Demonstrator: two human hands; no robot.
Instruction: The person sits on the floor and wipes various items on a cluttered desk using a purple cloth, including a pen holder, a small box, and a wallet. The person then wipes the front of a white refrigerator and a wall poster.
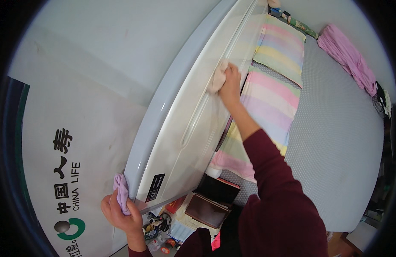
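A long glossy white panel with a grey-blue rim (172,128) runs diagonally across the view, looking like a bed headboard or an appliance's casing; I cannot tell which. My right hand (230,83) holds a cream cloth (219,77) against its grooved face, around the middle. At the panel's lower left corner, my left hand (124,210) grips a folded lilac cloth (121,192) beside the rim. A black label (155,188) with writing sits on the panel near that corner.
Striped pastel pillows or folded covers (271,96) lie on a grey textured mattress (336,128). A pink bundled cloth (347,59) rests along its far edge. Below the panel are brown and black cases (207,210) and small items. A wall poster (69,167) bears writing.
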